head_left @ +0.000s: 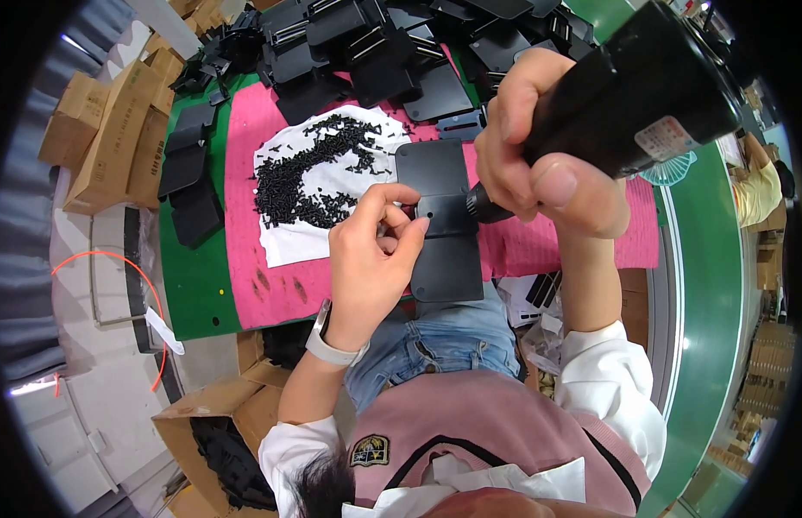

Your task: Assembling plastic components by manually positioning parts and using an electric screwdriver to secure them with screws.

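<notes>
A black power screwdriver [629, 91] is gripped in my right hand [582, 197], fingers wrapped round its body. Its narrow end points left, at the right edge of a black hinged plate [448, 269]. Thumb and fingertips of my left hand [368, 263] come together at the plate's left edge, beside a small hole. Whatever they pinch there is too small to make out. Left of the plate, a heap of small black screws [289, 186] lies spread over a white cloth [289, 250].
A pink mat [245, 216] covers part of the green table [189, 293]. Many black plates and brackets [366, 60] are piled along the far side, with more black parts [194, 186] at the left. Below the table's near left edge stands an open cardboard box [202, 414].
</notes>
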